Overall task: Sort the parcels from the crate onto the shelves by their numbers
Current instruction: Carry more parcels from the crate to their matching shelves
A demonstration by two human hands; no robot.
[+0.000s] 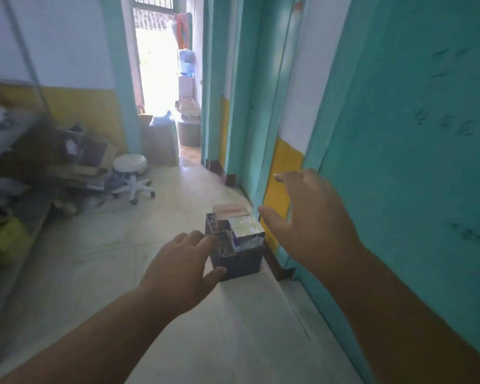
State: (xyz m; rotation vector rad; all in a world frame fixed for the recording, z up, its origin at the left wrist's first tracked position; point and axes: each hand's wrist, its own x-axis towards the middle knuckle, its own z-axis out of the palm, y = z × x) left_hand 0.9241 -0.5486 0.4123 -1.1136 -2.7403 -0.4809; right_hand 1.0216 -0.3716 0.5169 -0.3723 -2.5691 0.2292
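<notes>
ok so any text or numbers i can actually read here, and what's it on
None can be read.
Teal door: dark scrawled marks, too blurred to read.
Blue and white parcel in the crate: print on its side, too blurred to read; no number can be made out.
Pink-topped parcel: no legible label.
Cardboard boxes by the white stool: too blurred to tell.

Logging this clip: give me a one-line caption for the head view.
Both open hands, left hand and right hand, reach toward a dark crate of parcels on the floor.
</notes>
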